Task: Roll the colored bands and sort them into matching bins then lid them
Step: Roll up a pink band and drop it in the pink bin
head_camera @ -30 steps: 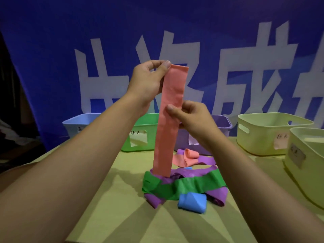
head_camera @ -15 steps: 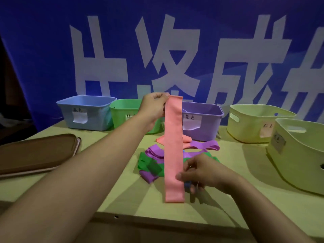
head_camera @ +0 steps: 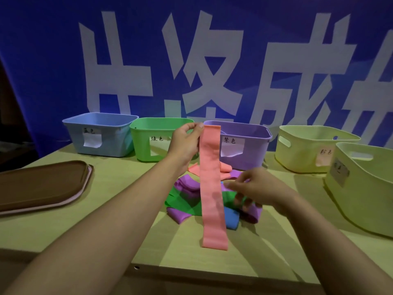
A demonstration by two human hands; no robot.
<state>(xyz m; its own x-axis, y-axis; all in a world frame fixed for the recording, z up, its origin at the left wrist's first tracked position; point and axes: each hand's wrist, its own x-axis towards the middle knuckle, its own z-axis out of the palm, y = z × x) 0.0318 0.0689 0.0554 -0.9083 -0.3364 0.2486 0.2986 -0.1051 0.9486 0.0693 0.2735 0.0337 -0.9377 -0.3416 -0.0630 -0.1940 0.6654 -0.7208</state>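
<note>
Bench [head_camera: 119,211]: carries five bins in a row and a brown lid [head_camera: 40,184] at left.
Bins: blue [head_camera: 100,135], green [head_camera: 153,139], purple [head_camera: 244,145], two pale yellow [head_camera: 306,147].
Pile of bands [head_camera: 187,194]: green, purple and blue, mid-bench.
Pink band [head_camera: 211,188]: hangs straight down over the pile.
Left hand [head_camera: 187,143]: pinches the band's top edge.
Right hand [head_camera: 255,188]: fingers loosely spread just beside the band, blurred, holding nothing.
</note>
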